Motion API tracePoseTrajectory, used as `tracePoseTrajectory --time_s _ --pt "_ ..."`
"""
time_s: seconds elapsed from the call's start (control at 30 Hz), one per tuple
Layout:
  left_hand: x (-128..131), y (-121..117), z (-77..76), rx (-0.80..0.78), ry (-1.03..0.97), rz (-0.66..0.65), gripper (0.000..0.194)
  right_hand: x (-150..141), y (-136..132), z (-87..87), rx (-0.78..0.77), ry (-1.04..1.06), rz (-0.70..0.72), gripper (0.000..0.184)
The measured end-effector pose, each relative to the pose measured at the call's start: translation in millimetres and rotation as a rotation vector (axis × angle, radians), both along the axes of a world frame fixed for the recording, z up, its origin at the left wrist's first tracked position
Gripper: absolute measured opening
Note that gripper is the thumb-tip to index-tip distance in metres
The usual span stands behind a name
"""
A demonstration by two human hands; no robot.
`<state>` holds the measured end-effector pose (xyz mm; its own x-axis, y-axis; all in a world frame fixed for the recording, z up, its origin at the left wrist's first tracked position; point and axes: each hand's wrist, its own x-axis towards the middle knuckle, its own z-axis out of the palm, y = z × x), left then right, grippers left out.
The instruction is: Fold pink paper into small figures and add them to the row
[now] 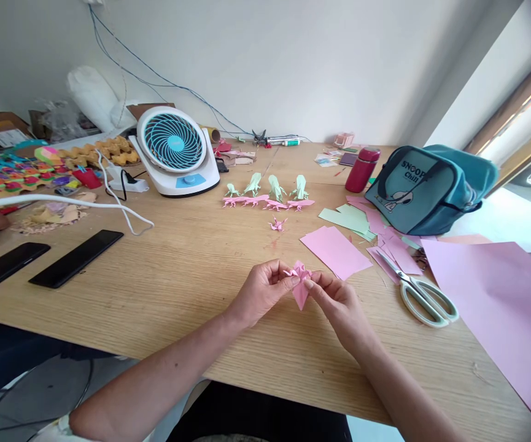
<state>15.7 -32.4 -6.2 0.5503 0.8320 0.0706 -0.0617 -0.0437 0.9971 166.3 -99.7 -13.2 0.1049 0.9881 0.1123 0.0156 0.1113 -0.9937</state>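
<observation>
The table (191, 276) has its near edge slanting below the forearms, from the left side toward the lower right corner. Plain wood spreads left of the hands, as far as a black slab (76, 258) at centre left. At lower centre, the folded pink paper (301, 297) is pinched by both the left hand (261, 291) and the right hand (342, 304), fingertips close together. On the right, the scissors (406, 280), pink sheets (336, 252) and a large pink sheet (499, 307) crowd the right hand's side. A small pink figure (277, 224) lies ahead, before rows of pink and green figures (274, 186). Behind stand a fan (176, 143), upper left, and a red bottle (361, 172) beside a bag (422, 190), upper right.
</observation>
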Motion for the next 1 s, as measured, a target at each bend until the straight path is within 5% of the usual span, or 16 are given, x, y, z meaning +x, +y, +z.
tracePoseTrajectory --time_s 0.13,0.23,0.37,0.67,0.8,1.0 --pt "0 0 6.4 -0.104 -0.036 0.058 0.026 -2 -2 -1.7 0.117 -0.083 -0.026 0.018" --pt "0 0 10.0 -0.193 -0.078 0.094 0.026 -4 -5 -7.5 0.301 -0.371 -0.120 0.007" --pt "-2 0 11.5 -0.268 -0.078 0.114 0.028 -5 -9 -10.5 0.484 -0.725 -0.160 0.015" --pt "-3 -1 7.7 -0.326 -0.036 0.054 0.037 -2 -13 -9.4 0.568 -0.956 -0.157 0.017" --pt "-4 2 2.9 -0.296 0.035 0.042 0.034 -1 -13 -6.2 0.578 -1.025 -0.140 0.017" --pt "-4 6 -15.2 0.009 0.238 0.037 0.026 6 -29 -8.0 0.445 -1.061 -0.087 0.019"
